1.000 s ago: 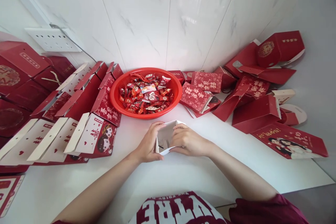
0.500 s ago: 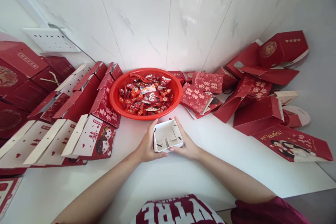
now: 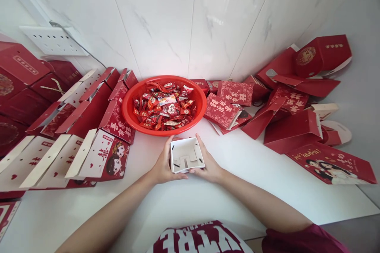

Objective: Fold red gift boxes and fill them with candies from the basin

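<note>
A small white box [image 3: 187,154] faces me with its open side, showing a bare inside with folded flaps and dark slots. My left hand [image 3: 164,162] grips its left side and my right hand [image 3: 209,164] grips its right side, with fingertips of both below it. Just beyond the box stands a red plastic basket [image 3: 127,106] filled with red-wrapped sweets [image 3: 166,106].
Rows of red and white boxes [image 3: 101,156] stand at the left, beside larger red boxes [image 3: 20,61]. Red cartons and flat packets [image 3: 222,110] lie heaped at the right. A socket strip [image 3: 55,40] with a cable is on the tiled wall.
Both hands and the white box have shifted slightly left and down in view. The box is turned a little, its rim now more level. Both hands keep their hold.
</note>
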`<state>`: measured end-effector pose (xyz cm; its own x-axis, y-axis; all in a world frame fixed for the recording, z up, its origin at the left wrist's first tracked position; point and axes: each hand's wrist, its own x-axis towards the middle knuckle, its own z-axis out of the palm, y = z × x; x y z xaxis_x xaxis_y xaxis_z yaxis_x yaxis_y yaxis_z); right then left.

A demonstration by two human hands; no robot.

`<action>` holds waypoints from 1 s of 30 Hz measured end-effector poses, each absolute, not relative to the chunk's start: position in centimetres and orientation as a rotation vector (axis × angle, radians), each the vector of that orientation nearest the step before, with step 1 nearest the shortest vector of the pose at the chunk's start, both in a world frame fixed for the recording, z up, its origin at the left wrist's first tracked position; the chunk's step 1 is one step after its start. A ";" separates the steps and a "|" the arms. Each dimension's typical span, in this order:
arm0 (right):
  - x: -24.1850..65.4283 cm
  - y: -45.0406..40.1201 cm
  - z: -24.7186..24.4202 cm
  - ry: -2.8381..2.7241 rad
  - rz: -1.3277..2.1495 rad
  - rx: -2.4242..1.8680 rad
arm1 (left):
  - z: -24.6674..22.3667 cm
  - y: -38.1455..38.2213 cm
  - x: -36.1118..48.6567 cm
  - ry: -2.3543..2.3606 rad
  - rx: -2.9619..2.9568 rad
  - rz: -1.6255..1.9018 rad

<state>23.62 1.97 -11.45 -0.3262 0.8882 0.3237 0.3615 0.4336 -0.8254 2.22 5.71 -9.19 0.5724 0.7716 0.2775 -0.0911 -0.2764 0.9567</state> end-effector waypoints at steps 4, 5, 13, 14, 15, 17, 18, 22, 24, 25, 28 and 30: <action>23.9 2.1 -11.4 -1.889 0.903 -1.005 | -9.1 5.6 2.2 0.587 1.586 0.898; 24.0 2.1 -11.4 -1.893 0.919 -0.993 | -9.0 5.6 2.1 0.590 1.588 0.889; 23.5 2.2 -11.4 -1.902 0.799 -0.994 | -8.5 5.7 2.1 0.588 1.578 0.824; 23.5 2.2 -11.5 -1.892 0.821 -0.990 | -8.5 5.8 2.2 0.574 1.563 0.817; 23.5 2.2 -11.6 -1.878 0.837 -0.987 | -8.5 5.8 2.2 0.560 1.552 0.808; 23.5 2.1 -11.6 -1.864 0.824 -0.992 | -8.5 5.9 2.2 0.553 1.558 0.801; 23.6 2.0 -11.6 -1.867 0.801 -1.000 | -8.5 5.9 2.2 0.560 1.584 0.809; 23.4 1.8 -11.4 -1.915 0.737 -1.011 | -8.6 5.7 1.8 0.588 1.734 0.886; 23.2 1.9 -11.2 -1.922 0.738 -0.989 | -8.7 5.7 1.7 0.589 1.759 0.910; 23.2 1.9 -11.2 -1.919 0.751 -0.984 | -8.7 5.7 1.8 0.596 1.756 0.916; 23.0 2.2 -11.2 -1.916 0.844 -1.002 | -8.7 5.9 1.9 0.633 1.737 0.909; 23.2 2.3 -11.3 -1.918 0.890 -1.014 | -8.7 6.0 1.9 0.652 1.727 0.891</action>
